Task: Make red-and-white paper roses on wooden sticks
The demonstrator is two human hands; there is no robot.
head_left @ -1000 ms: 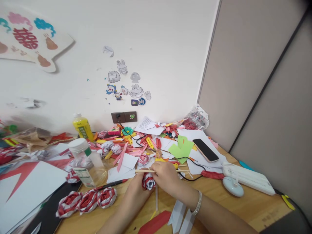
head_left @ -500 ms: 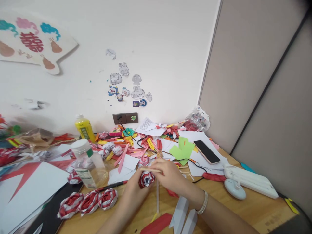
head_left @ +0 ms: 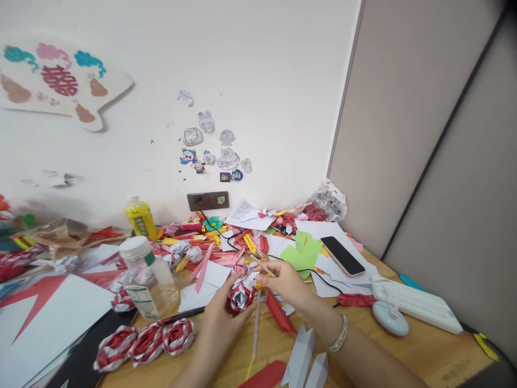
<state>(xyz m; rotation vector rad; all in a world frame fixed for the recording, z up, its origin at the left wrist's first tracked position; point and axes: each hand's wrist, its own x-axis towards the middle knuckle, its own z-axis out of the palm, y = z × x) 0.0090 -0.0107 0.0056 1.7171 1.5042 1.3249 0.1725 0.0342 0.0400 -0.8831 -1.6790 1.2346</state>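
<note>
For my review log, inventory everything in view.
Held rosette: one, red-white, left hand
Stick: one, tan, right hand
Row rosettes: three, red-white, front left
Lidded jar: one, clear, left
Bottle: one, yellow, by wall
Phone: one, black-screened, right
Power strip: one, white, right
Round device: one, pale blue, right
Paper strips: many, mixed colours, centre
Sheets: several, white, across table
Cut paper: uncertain count, green, centre right
Socket panel: one, brown, wall
Cutouts: about ten, mostly grey, wall
Painted fan shape: one, white, upper left
Bracelet: one, silver, right wrist
Left hand: one, bare, centre
Right hand: one, bare, centre
</note>
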